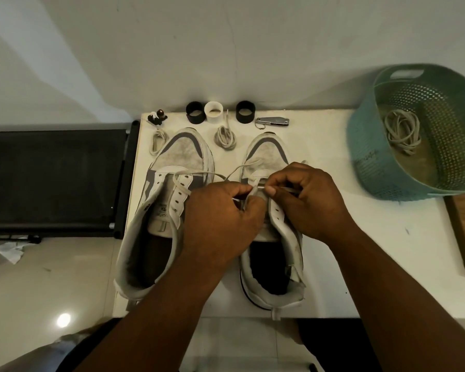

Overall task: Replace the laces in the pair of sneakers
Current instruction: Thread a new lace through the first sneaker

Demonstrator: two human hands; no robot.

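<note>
Lacing state: two white low-top sneakers with grey toe trim are seen side by side, toes pointing away; the left sneaker point(169, 200) has one lace crossing, the right sneaker point(273, 210) is barely threaded.
Lace: a thin white flat lace point(235, 171) is looped between both shoes.
Edges: the sneakers' heels are set near the front edge of the white bench point(333, 146); bare surface is seen right of the right sneaker, before the teal perforated plastic basket point(371, 157).
Fingers: the left hand point(220, 218) and right hand point(306, 200) are curled, pinching the lace over the right sneaker's tongue.
Spare laces: coiled bundles point(225, 137) are laid beyond the toes.
</note>
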